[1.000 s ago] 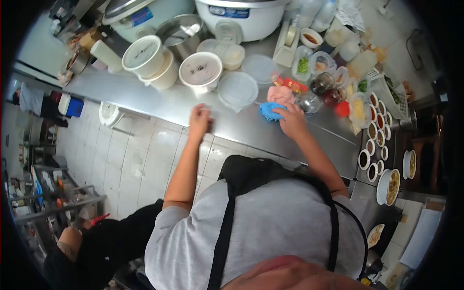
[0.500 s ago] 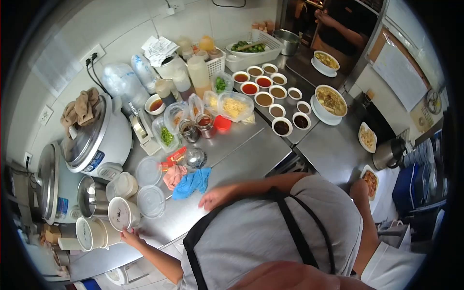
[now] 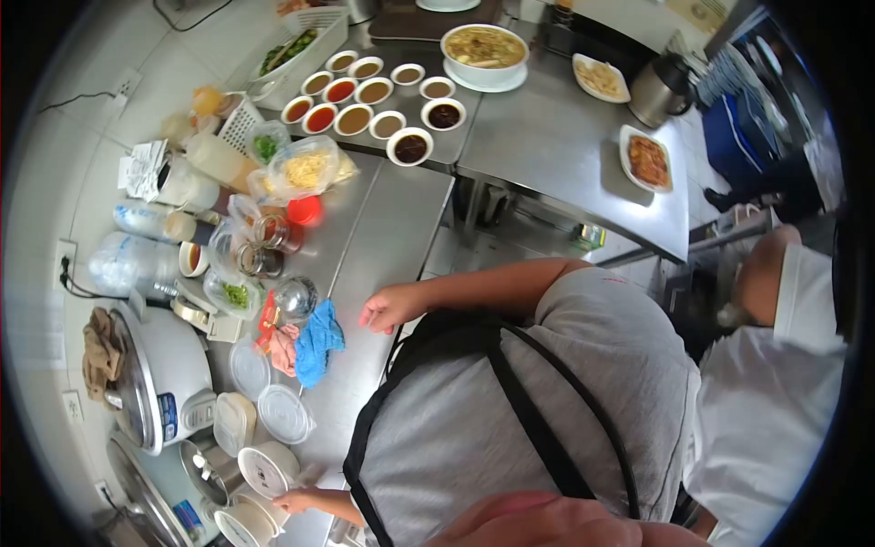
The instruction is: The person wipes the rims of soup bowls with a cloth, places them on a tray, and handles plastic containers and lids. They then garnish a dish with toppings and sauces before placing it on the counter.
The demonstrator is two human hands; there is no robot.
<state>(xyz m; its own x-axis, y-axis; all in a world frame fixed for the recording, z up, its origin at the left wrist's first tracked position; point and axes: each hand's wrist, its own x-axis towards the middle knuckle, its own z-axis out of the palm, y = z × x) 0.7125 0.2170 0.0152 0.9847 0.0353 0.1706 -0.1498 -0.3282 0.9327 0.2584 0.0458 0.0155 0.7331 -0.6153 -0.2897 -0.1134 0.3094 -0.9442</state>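
The blue cloth [image 3: 319, 344] is no longer being touched by the right hand [image 3: 387, 310], as it was a second ago; the hand is now being held apart, just to the right of the cloth. Its grip is being kept released, with the fingers loosely bent and nothing being held. The left hand [image 3: 298, 500] is being held at the lidded tub [image 3: 269, 469], below the cloth and a little to its left, beside the other tubs [image 3: 239, 527] farther below. Whether a tub is being grasped or merely touched cannot be told. By judgement, attention is thus being shifted from the cloth to the tubs, with one hand being left free. The cloth is being left crumpled against the pink cloth [image 3: 284, 351] on its left. With the view being turned, the side table [image 3: 538, 146] is being shown more fully, above and to the right of the cloth.
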